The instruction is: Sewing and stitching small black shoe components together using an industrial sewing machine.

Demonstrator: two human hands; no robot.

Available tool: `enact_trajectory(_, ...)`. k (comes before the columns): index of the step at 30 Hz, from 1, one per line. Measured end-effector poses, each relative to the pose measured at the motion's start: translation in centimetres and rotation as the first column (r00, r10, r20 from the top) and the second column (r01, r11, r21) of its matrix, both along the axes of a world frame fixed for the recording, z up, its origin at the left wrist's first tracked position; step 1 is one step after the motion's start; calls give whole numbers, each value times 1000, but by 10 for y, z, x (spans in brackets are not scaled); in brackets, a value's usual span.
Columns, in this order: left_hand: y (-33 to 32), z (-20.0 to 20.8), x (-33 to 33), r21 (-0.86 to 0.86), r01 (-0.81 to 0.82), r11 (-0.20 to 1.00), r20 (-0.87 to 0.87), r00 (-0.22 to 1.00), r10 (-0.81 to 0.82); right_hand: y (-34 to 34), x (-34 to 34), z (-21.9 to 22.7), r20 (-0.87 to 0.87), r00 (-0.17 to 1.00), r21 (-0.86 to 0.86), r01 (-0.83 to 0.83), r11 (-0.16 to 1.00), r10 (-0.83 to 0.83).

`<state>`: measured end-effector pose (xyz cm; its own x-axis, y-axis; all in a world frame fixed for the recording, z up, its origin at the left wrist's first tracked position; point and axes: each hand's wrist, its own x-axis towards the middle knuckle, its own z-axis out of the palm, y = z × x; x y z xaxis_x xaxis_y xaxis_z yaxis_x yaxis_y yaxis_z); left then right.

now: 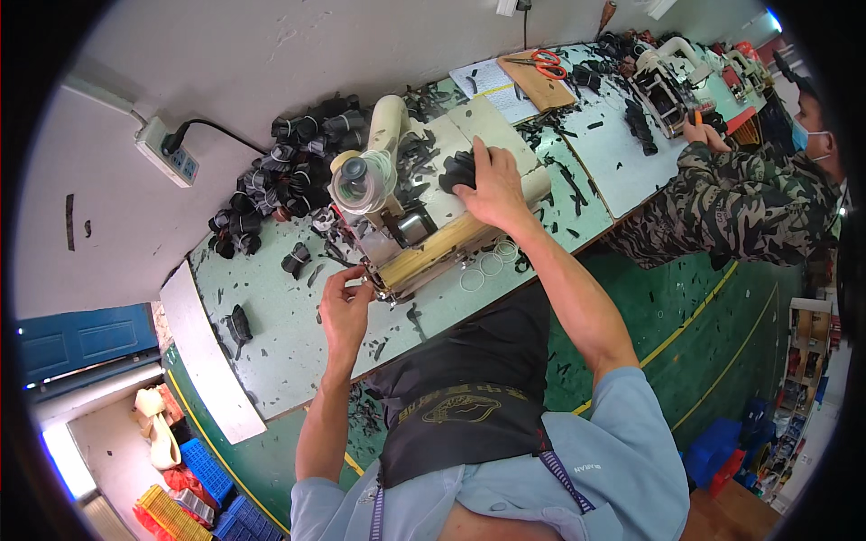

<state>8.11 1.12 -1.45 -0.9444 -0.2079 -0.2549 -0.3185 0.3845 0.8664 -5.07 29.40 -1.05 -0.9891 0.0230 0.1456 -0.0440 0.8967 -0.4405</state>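
Observation:
A cream bench machine [433,239] with a yellow front strip stands on the pale green table in front of me. Its upright post carries a clear round cup [363,180]. My right hand [494,187] rests over the machine's flat top, thumb and fingers round a bundle of black strips [458,171]. At the machine's left front end, my left hand [345,307] has its fingers curled and pinched against the metal parts. Whatever lies between those fingertips is too small to make out. Black scraps [415,162] lie loose on the machine top beside the post.
Tied black bundles [289,162] are heaped against the wall. White rings [483,270] lie by the table's front edge. Red-handled scissors [548,63] rest on a brown board [538,83]. A co-worker in camouflage sleeves [722,194] works at another machine [667,86] on the right.

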Motion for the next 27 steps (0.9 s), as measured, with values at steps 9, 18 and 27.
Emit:
enact_trajectory(9, 46, 5, 22, 360, 116, 926, 121, 978, -169, -12, 17, 8, -29, 965, -69, -261, 963, 259)
enact_trajectory(18, 92, 32, 31, 899, -170, 404, 261, 948, -181, -65, 165, 26, 42, 963, -683, -167, 711, 267)
enact_trajectory(27, 33, 24, 73, 847, -146, 511, 438, 735, -517, -38, 176, 22, 141, 868, -780, -200, 594, 477)
